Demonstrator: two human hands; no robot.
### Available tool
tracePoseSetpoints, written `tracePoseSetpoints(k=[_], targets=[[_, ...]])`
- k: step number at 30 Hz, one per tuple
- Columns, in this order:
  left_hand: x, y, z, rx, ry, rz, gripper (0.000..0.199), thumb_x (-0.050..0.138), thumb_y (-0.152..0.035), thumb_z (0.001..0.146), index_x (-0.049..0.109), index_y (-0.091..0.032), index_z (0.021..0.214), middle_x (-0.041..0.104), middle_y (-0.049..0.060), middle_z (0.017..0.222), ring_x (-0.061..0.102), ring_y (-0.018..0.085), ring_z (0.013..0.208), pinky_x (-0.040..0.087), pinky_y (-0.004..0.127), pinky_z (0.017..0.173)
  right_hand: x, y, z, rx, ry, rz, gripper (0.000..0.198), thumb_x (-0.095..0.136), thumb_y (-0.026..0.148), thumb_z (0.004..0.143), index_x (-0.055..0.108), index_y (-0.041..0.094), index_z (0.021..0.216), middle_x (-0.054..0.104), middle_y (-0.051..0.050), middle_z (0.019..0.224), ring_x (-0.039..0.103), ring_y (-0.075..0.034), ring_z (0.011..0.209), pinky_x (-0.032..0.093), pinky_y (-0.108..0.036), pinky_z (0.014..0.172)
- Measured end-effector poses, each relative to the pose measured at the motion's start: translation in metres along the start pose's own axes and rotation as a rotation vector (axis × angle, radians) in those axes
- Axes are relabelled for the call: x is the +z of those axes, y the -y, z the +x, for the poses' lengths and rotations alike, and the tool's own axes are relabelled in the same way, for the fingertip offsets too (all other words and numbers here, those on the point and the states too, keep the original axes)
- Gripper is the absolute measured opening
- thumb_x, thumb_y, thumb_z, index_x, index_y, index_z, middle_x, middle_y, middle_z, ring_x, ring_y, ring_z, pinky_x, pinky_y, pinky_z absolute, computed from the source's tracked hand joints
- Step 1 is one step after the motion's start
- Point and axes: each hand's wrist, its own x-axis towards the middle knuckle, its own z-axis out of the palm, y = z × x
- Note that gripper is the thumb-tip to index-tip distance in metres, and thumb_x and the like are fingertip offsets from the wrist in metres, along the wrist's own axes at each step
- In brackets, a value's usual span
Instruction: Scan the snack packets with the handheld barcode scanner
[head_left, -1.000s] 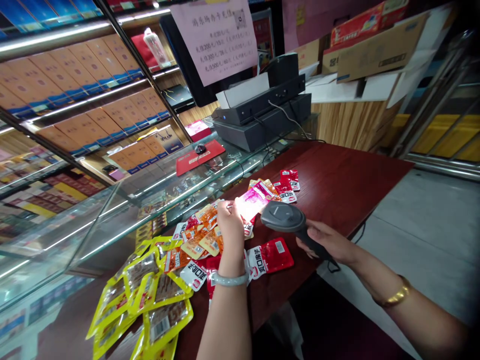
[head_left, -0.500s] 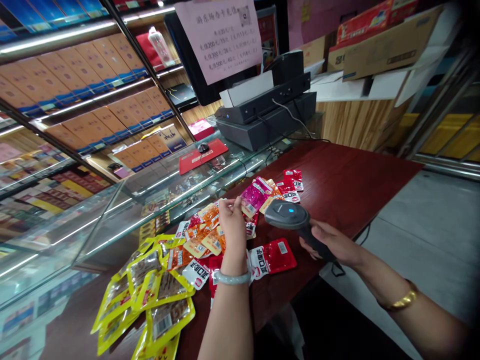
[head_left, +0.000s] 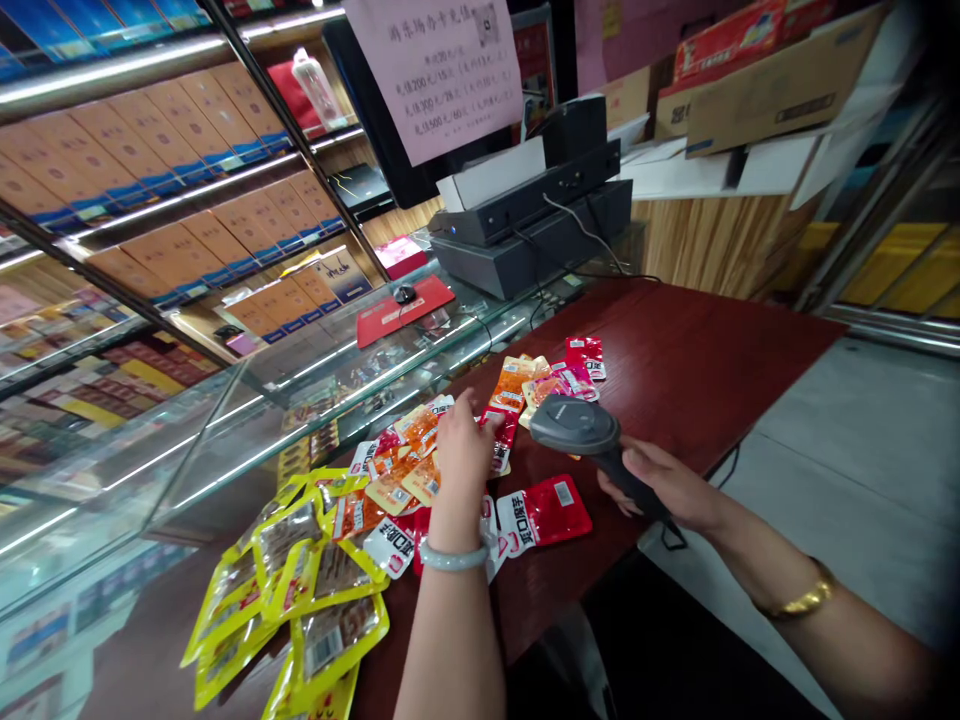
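Observation:
A black handheld barcode scanner (head_left: 576, 425) is gripped by its handle in my right hand (head_left: 664, 485), its head pointing left over the table. My left hand (head_left: 466, 440) is over a pile of small snack packets, fingers apart and nothing seen in them. Just beside its fingertips lies a red packet (head_left: 502, 428); whether they touch is unclear. Under and left of the hand are orange packets (head_left: 390, 490). Beyond the scanner lies a second group with an orange packet (head_left: 514, 380), a pink packet (head_left: 574, 378) and a red packet (head_left: 586, 355).
Several yellow snack bags (head_left: 330, 640) are heaped at the front left. A red-and-white packet (head_left: 547, 512) lies apart near the table's (head_left: 690, 370) near edge. Behind are a glass counter (head_left: 300, 385), a mouse (head_left: 405, 294) on a red mat and a dark cash drawer (head_left: 510, 265).
The purple packet that my left hand held has left its fingers; a pink one now shows among the far group. My left fingers have spread. The scanner's blue light is no longer visible.

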Motion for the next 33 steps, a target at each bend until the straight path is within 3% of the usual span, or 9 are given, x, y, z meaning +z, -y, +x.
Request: tracePoseSetpoints(k=[2,4,9,13,17,22,28,31,33], targets=[[-0.007,0.003,-0.005,-0.042,0.077,0.365,0.052,0.071,-0.052,0.079,0.062,-0.018,0.117,0.061,0.018,0.128,0.048,0.037,0.129,0.036,0.050,0.107,0.000,0.000,0.000,0.000,0.009,0.004,0.056,0.060,0.065,0.088,0.055,0.016,0.115,0.056,0.001,0.068,0.043,-0.009,0.048,0.037,-0.022,0.047],[-0.009,0.004,-0.009,-0.054,0.153,0.559,0.057,0.069,-0.063,0.076,0.065,-0.017,0.110,0.061,0.019,0.126,0.049,0.039,0.125,0.037,0.050,0.104,-0.001,-0.001,-0.001,0.001,0.017,0.014,0.055,0.060,0.064,0.089,0.055,0.016,0.115,0.056,0.001,0.068,0.043,-0.009,0.048,0.037,-0.022,0.047],[-0.002,0.002,-0.006,-0.031,0.212,0.611,0.048,0.065,-0.058,0.082,0.064,-0.017,0.106,0.066,0.017,0.119,0.054,0.035,0.119,0.039,0.042,0.095,0.001,0.000,0.002,-0.010,-0.026,0.027,0.052,0.060,0.065,0.088,0.056,0.017,0.107,0.055,0.001,0.066,0.042,-0.009,0.048,0.038,-0.022,0.046],[-0.002,-0.002,0.000,-0.061,0.197,0.447,0.022,0.057,-0.039,0.092,0.062,-0.022,0.106,0.074,0.008,0.101,0.065,0.026,0.103,0.039,0.036,0.088,0.006,0.004,0.005,-0.031,-0.080,0.031,0.051,0.059,0.068,0.087,0.056,0.018,0.095,0.053,0.003,0.063,0.039,-0.007,0.044,0.039,-0.021,0.045],[-0.005,-0.005,0.002,-0.082,0.137,0.288,0.013,0.055,-0.033,0.093,0.063,-0.024,0.101,0.076,0.003,0.094,0.069,0.021,0.092,0.038,0.033,0.084,0.008,0.005,0.006,-0.030,-0.108,0.025,0.051,0.057,0.068,0.088,0.055,0.017,0.082,0.053,0.003,0.063,0.040,-0.006,0.043,0.041,-0.021,0.046],[-0.008,-0.003,0.002,-0.064,0.009,0.283,0.016,0.053,-0.030,0.093,0.065,-0.023,0.100,0.076,0.005,0.096,0.069,0.025,0.096,0.038,0.033,0.083,0.006,0.003,0.006,-0.020,-0.102,0.033,0.049,0.056,0.065,0.091,0.058,0.017,0.086,0.052,0.003,0.063,0.040,-0.006,0.044,0.041,-0.021,0.046],[-0.002,0.000,0.002,-0.126,-0.020,0.016,0.010,0.064,-0.033,0.087,0.064,-0.024,0.089,0.074,0.000,0.083,0.070,0.019,0.082,0.044,0.030,0.079,0.006,0.003,0.005,-0.026,-0.096,0.049,0.050,0.059,0.067,0.087,0.056,0.018,0.095,0.054,0.003,0.063,0.040,-0.007,0.043,0.039,-0.021,0.044],[0.006,0.002,0.004,-0.105,0.032,-0.309,0.018,0.061,-0.034,0.088,0.064,-0.022,0.102,0.075,0.003,0.086,0.071,0.018,0.081,0.049,0.028,0.075,0.007,0.005,0.004,-0.023,-0.100,0.029,0.053,0.061,0.070,0.085,0.055,0.018,0.093,0.054,0.003,0.062,0.041,-0.007,0.042,0.040,-0.022,0.045],[0.009,0.004,0.007,-0.011,0.089,-0.515,0.035,0.057,-0.031,0.091,0.059,-0.022,0.124,0.075,0.008,0.108,0.071,0.019,0.097,0.052,0.029,0.082,0.007,0.005,0.004,-0.020,-0.108,0.024,0.052,0.061,0.070,0.085,0.054,0.018,0.092,0.055,0.003,0.062,0.041,-0.007,0.043,0.039,-0.022,0.044]])
